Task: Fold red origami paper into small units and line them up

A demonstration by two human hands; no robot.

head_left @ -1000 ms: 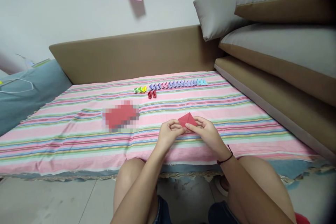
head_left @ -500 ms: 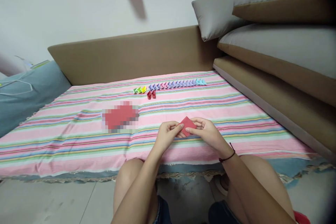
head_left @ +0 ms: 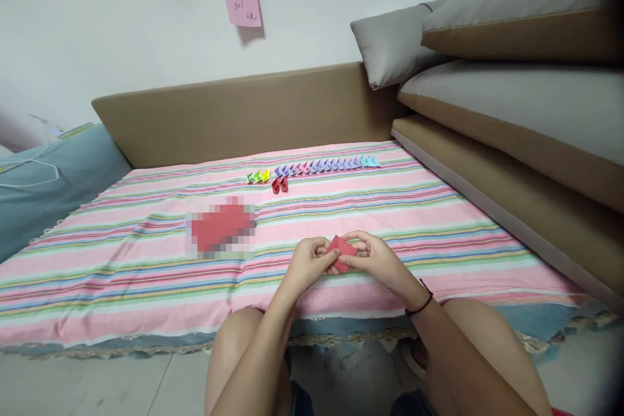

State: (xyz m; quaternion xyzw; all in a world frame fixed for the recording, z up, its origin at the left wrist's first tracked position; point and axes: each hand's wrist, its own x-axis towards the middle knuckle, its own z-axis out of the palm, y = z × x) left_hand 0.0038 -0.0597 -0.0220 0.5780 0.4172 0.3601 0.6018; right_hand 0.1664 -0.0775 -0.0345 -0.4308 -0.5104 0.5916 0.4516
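A small piece of folded red paper point(head_left: 344, 249), roughly diamond-shaped, is held between both hands above the striped cloth. My left hand point(head_left: 313, 262) pinches its left side, thumb on top and fingers underneath. From the right, my right hand point(head_left: 369, 253) grips the paper with the thumb over its lower part and the fingers behind. Two dark red folded paper pieces point(head_left: 280, 185) stand further back on the cloth. Behind them runs a row of small folded paper pieces point(head_left: 326, 167) in purple, pink and light blue, with green and yellow ones point(head_left: 258, 177) to the left.
A blurred-out red item point(head_left: 221, 226) lies on the striped cloth point(head_left: 146, 273) at the left. Grey and brown cushions point(head_left: 511, 91) are stacked on the right. A brown backrest point(head_left: 234, 117) borders the back, below a pink note point(head_left: 242, 5) on the wall.
The view has tilted up slightly, so the scene sits lower. Both hands still hold the red paper, which has shifted a little to the left. The pink note now lies flatter against the wall.
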